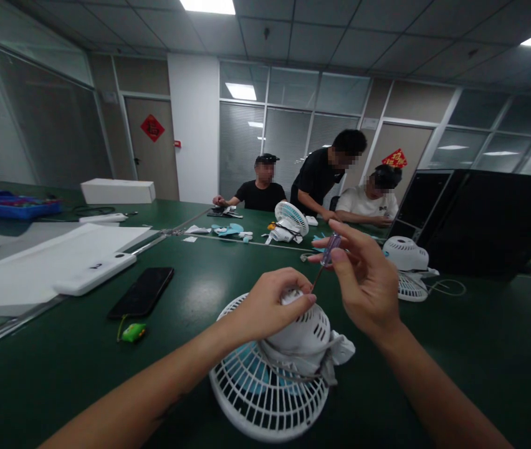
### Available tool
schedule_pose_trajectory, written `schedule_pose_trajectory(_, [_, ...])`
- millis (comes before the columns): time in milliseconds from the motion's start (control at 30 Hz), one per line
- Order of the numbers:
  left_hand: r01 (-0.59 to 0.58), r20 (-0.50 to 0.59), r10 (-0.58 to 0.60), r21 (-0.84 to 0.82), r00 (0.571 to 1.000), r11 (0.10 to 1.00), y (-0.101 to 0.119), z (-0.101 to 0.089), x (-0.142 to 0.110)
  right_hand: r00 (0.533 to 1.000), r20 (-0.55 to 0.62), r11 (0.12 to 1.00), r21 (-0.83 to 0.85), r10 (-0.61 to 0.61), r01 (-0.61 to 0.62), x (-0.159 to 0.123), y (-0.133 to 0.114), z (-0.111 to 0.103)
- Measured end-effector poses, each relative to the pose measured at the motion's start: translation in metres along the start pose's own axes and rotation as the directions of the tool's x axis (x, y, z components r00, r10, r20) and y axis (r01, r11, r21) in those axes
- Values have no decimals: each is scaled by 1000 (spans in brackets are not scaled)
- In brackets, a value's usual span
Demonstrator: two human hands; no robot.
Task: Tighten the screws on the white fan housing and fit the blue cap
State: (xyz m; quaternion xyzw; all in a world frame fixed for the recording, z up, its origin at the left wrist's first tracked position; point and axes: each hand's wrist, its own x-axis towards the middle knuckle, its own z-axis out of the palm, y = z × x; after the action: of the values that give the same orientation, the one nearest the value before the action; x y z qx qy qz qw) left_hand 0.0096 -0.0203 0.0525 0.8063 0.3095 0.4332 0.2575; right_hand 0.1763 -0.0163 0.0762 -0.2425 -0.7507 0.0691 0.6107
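A small white fan (270, 408) with pale blue blades lies face down on the green table in front of me. Its rounded motor housing (300, 337) points up. My left hand (277, 296) is closed over the top of this housing, thumb and fingers bent around it. Between the fingertips of my right hand (368, 280) is a screwdriver (331, 249) with a clear purplish handle. The thin shaft slants down to the left, and its tip ends beside my left thumb and fingers. Whatever the tip touches is hidden.
Left lie a black phone (141, 292) with a green charm (133, 332), a white power-bank-like block (95, 274) and white sheets (22, 274). Another fan (406, 255) sits right, beside a large black case (485, 224). Across the table are a third fan (291, 221) and several people.
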Motion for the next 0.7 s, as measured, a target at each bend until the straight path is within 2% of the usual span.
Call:
schedule_pose_trajectory(167, [52, 19, -52, -35, 998, 998, 0, -2, 1, 997, -77, 999, -47, 23, -27, 2, 1, -3])
schedule_pose_trajectory(333, [27, -3, -28, -86, 1000, 996, -2, -1, 0, 983, -166, 996, -34, 77, -84, 9, -5, -8])
schedule_pose_trajectory(400, [11, -1, -11, -84, 1000, 996, -2, -1, 0, 964, -234, 991, 41, 130, -124, 15, -6, -13])
schedule_pose_trajectory(533, [-88, 10, 88, -31, 996, 996, -3, 0, 0, 894, -360, 961, 159, 268, -225, 22, 3, -33])
schedule_pose_trajectory(633, [-146, 15, 146, 18, 989, 989, -4, 1, -1, 881, -283, 925, 92, 379, -368, 9, 23, -57])
schedule_pose_trajectory(700, [-152, 16, 151, 31, 988, 988, -5, 2, -2, 879, -147, 878, -91, 454, -469, -12, 41, -74])
